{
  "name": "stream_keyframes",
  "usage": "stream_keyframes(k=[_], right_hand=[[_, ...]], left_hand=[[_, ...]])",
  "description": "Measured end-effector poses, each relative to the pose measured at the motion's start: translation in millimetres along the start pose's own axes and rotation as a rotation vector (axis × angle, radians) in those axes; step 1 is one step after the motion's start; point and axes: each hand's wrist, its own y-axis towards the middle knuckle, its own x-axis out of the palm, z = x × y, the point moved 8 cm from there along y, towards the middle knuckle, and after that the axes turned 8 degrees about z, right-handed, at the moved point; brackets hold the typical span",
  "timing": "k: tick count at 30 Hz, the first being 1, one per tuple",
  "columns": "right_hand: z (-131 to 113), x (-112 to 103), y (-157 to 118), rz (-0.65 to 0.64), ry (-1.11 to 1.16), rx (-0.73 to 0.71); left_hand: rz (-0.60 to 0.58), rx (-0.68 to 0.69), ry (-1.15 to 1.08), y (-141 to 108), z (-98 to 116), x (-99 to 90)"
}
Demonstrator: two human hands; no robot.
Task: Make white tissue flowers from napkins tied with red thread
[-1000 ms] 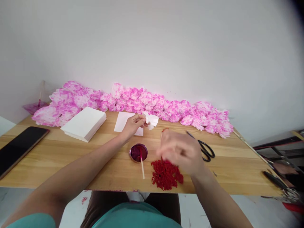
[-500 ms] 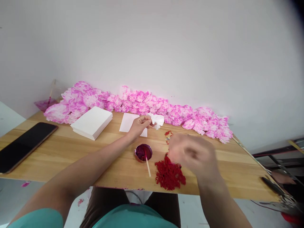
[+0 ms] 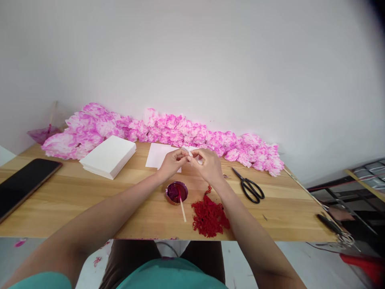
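My left hand [image 3: 173, 163] pinches a gathered piece of white paper [image 3: 189, 149] above the middle of the table. Touching it from the other side, my right hand [image 3: 209, 164] has its fingertips closed on the same paper, and the fingers hide most of it. Flat white sheets [image 3: 155, 154] lie just left of and below my hands. Nearer me stands a small bowl of dark magenta liquid [image 3: 173, 194] with a pale stick [image 3: 183, 210] leaning out. A tangled heap of red yarn [image 3: 209, 218] is beside my right forearm.
Black-handled scissors [image 3: 252, 190] lie on the right of the wooden table [image 3: 288, 216]. Pink-and-white paper flowers [image 3: 174, 128] line the wall. On the left are a white paper stack [image 3: 110, 154] and a phone [image 3: 27, 184]. A dark-handled tool [image 3: 329, 223] sits at the right edge.
My right hand has moved left and up from over the yarn to meet my left hand at the white paper. The scissors, hidden before, now show. The view has shifted slightly.
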Motion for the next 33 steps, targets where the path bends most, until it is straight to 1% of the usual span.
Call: stream_keyframes(k=[5,10,15,19,25,33], right_hand=[[19,9,-7,0.056,0.169,0.070],[27,11,-17,0.083,0.165,0.092],[25,11,-19,0.109,0.109,0.078],[25,12,-20,0.114,0.091,0.066],[26,14,-21,0.073,0.127,0.071],[22,13,-21,0.043,0.214,0.067]], left_hand=[[0.026,-0.004,0.072,2,-4,-4.0],[0.018,0.018,0.117,-1,-2,-3.3],[-0.012,0.033,0.144,-5,1,1.4],[-0.008,0.039,0.176,-5,2,1.8],[0.001,0.038,0.227,-5,1,1.3],[0.061,0.063,0.227,-4,1,-4.8]])
